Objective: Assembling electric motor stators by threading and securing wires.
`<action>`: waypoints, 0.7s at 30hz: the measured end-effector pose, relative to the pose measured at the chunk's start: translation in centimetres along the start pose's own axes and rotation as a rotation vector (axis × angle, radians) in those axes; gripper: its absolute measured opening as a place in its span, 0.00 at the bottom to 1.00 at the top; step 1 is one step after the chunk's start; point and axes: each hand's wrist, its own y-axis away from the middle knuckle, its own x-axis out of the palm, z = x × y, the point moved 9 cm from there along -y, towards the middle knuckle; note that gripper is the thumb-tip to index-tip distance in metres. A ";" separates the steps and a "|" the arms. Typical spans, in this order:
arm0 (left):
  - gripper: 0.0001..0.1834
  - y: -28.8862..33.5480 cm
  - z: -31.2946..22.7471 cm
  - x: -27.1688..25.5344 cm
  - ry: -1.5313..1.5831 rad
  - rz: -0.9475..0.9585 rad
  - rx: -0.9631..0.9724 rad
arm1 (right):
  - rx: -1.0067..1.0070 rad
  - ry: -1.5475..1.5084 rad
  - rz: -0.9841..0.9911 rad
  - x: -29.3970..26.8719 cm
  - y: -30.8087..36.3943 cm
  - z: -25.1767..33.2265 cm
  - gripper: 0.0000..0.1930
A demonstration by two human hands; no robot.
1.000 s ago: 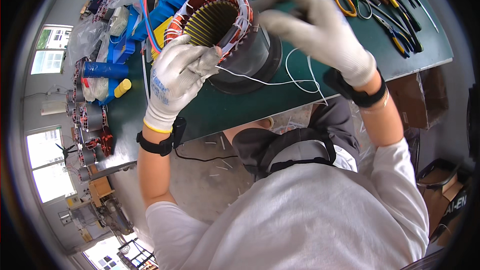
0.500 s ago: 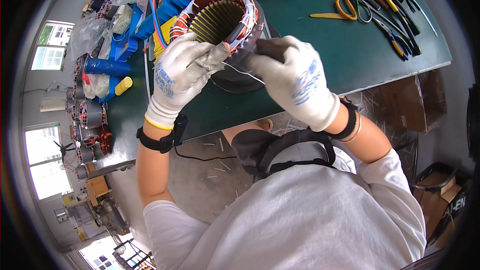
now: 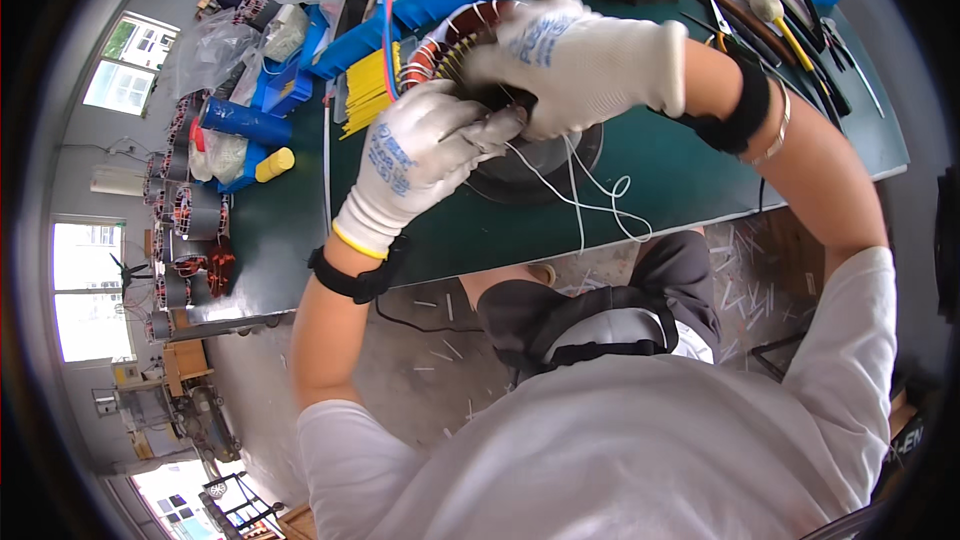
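Stator (image 3: 462,28) under right hand (image 3: 585,65), cord (image 3: 579,203) alongside

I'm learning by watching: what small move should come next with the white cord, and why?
Probably draw the white cord snug with the right hand while the left hand steadies the coil ring: the cord trails slack with a loop, and the left fingertips sit where it emerges.
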 end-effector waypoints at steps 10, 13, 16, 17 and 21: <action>0.15 0.9 0.2 0.1 0.075 0.012 -0.030 | -0.361 -1.880 -0.599 -1.3 9.0 -3.4 0.10; 0.14 0.2 0.3 -0.2 0.053 0.069 -0.064 | 0.040 -0.266 -0.691 2.5 11.0 -2.6 0.06; 0.15 0.5 0.5 0.1 0.040 0.074 -0.070 | 0.153 -0.477 -0.593 7.3 9.8 -1.7 0.08; 0.16 0.4 0.4 0.1 0.033 0.079 -0.103 | 0.108 -0.994 -0.658 7.4 9.9 -0.8 0.13; 0.15 0.3 0.4 0.4 0.041 0.091 -0.091 | -0.020 -1.083 -0.635 4.7 12.4 0.9 0.18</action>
